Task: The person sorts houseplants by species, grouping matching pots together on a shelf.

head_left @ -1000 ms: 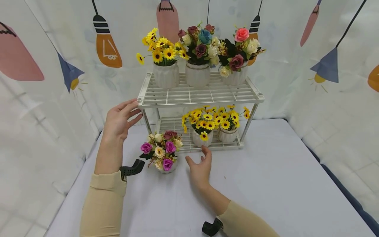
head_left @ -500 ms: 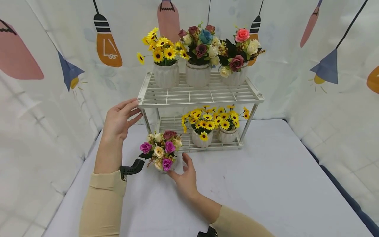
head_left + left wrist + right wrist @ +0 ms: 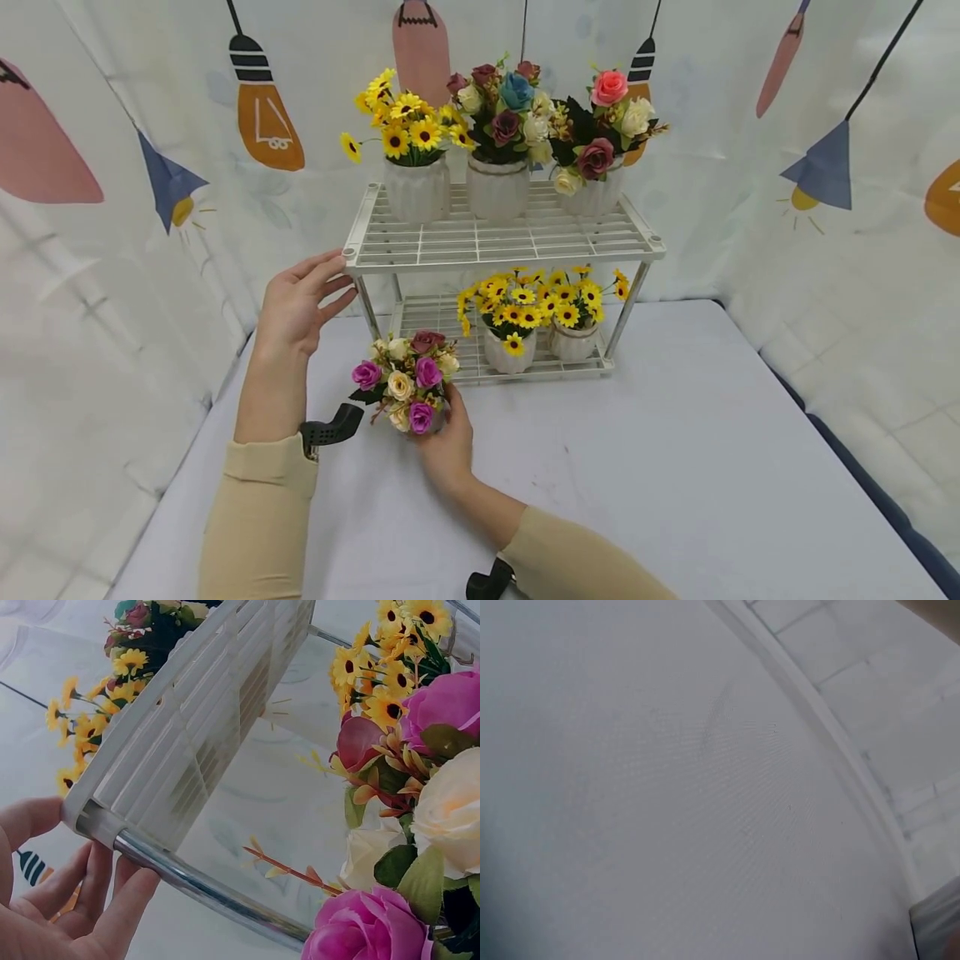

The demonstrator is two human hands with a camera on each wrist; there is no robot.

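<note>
In the head view, my left hand (image 3: pixel 292 307) holds the front left corner of a white two-tier wire rack (image 3: pixel 504 265). The left wrist view shows its fingers (image 3: pixel 99 881) at the corner and against the silver post (image 3: pixel 202 881). My right hand (image 3: pixel 450 446) curls round the small whitish pot of a flower arrangement (image 3: pixel 408 379) with purple, cream and dusky red roses. This potted plant stands before the rack's lower left side; its blooms mostly hide the pot and some fingertips. The right wrist view shows mainly white cloth (image 3: pixel 705 795).
On the upper tier stand potted yellow daisies (image 3: pixel 408 133), mixed roses with a blue one (image 3: pixel 501 125) and roses with a coral one (image 3: pixel 600 137). Two daisy pots (image 3: pixel 510 350) occupy the lower tier's right part. White cloth covers the table (image 3: pixel 675 450); patterned curtains hang behind.
My right hand has moved left from beside the rack's lower tier to the potted roses and closed round the pot. The left hand stays at the rack's corner.
</note>
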